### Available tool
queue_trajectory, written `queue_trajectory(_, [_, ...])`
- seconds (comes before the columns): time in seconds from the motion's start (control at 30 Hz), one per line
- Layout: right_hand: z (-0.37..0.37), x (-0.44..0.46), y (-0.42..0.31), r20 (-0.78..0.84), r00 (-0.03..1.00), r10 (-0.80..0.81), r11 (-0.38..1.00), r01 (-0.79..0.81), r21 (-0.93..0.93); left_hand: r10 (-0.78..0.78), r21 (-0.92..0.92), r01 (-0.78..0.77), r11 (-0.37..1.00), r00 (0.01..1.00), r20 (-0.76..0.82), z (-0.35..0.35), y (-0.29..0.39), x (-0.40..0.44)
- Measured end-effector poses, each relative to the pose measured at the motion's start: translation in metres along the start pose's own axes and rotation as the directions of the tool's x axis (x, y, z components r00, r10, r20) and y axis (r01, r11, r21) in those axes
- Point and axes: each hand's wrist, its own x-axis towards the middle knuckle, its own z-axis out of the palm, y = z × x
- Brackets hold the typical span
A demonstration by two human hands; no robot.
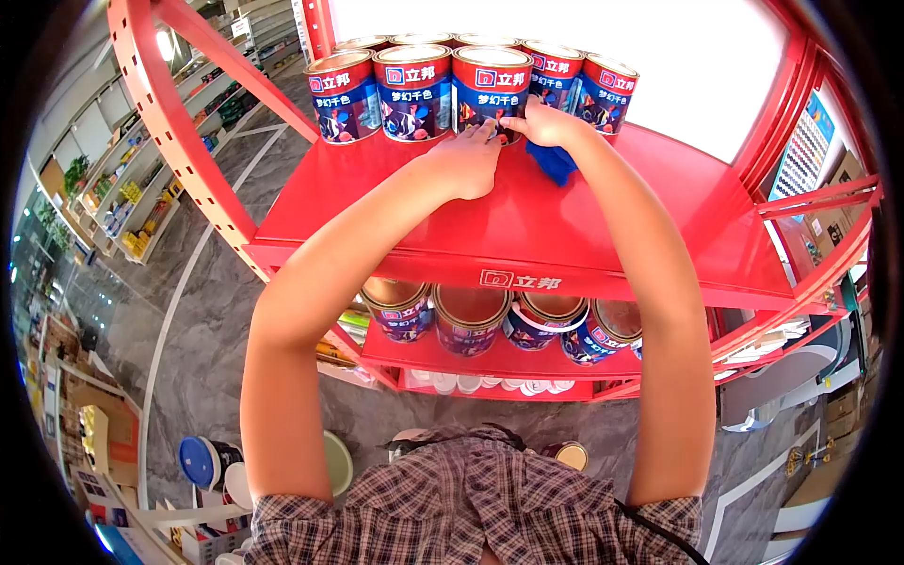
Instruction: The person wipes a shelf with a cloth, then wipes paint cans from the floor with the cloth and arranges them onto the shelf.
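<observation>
Both my hands reach to the front row of paint cans on a red shelf [395,207]. My left hand [468,158] lies against the lower front of the middle paint can [492,83], its fingers curled onto the can. On that can's right side is my right hand [551,127], its thumb pointing left toward my left fingertips. A blue cloth [554,165] hangs out beneath my right palm; the fingers closed on it are partly hidden. Beside the middle can stand another paint can [411,94] on the left and one [607,94] on the right, all upright.
More paint cans stand behind the front row. On the lower shelf [424,353] are several larger paint pails [471,315]. Red uprights [179,132] frame both sides. A blue-lidded bucket [200,461] stands on the grey floor at left; stocked shelving [141,202] lies farther off.
</observation>
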Motion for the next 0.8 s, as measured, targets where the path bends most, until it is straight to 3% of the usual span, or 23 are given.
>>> queue_trajectory(0.17, [-0.008,-0.053,-0.049,-0.206,0.959,0.195,0.969,-0.221,-0.113,0.039,0.019,-0.038,0.999,0.998,-0.053,-0.001,-0.002,-0.005])
queue_trajectory(0.27, [-0.011,-0.079,-0.058,-0.358,0.932,0.058,0.970,-0.138,-0.202,-0.039,-0.008,0.038,0.999,0.997,-0.068,-0.007,0.003,-0.009])
queue_trajectory(0.43, [-0.020,-0.125,-0.078,-0.364,0.931,0.035,0.967,-0.124,-0.223,-0.034,-0.097,0.018,0.995,0.986,-0.166,-0.014,0.025,-0.023])
queue_trajectory(0.57, [-0.029,-0.166,-0.084,-0.416,0.909,-0.018,0.998,-0.010,-0.066,-0.161,-0.232,0.103,0.967,0.955,-0.248,-0.031,0.064,-0.051])
queue_trajectory(0.63, [-0.036,-0.193,-0.091,-0.361,0.931,0.054,0.923,0.091,0.373,-0.118,-0.341,-0.031,0.939,0.905,-0.408,-0.029,0.082,-0.069])
queue_trajectory(0.67, [-0.042,-0.213,-0.098,-0.300,0.948,0.107,0.874,0.054,0.482,-0.117,-0.345,-0.034,0.938,0.905,-0.408,-0.030,0.093,-0.078])
queue_trajectory(0.77, [-0.022,-0.267,-0.098,-0.372,0.927,0.042,0.812,0.185,0.554,-0.111,-0.509,-0.152,0.847,0.886,-0.450,-0.028,0.136,-0.115])
queue_trajectory(0.8, [-0.011,-0.289,-0.100,-0.336,0.938,0.090,0.752,0.157,0.640,-0.088,-0.555,-0.172,0.814,0.908,-0.410,-0.019,0.150,-0.128])
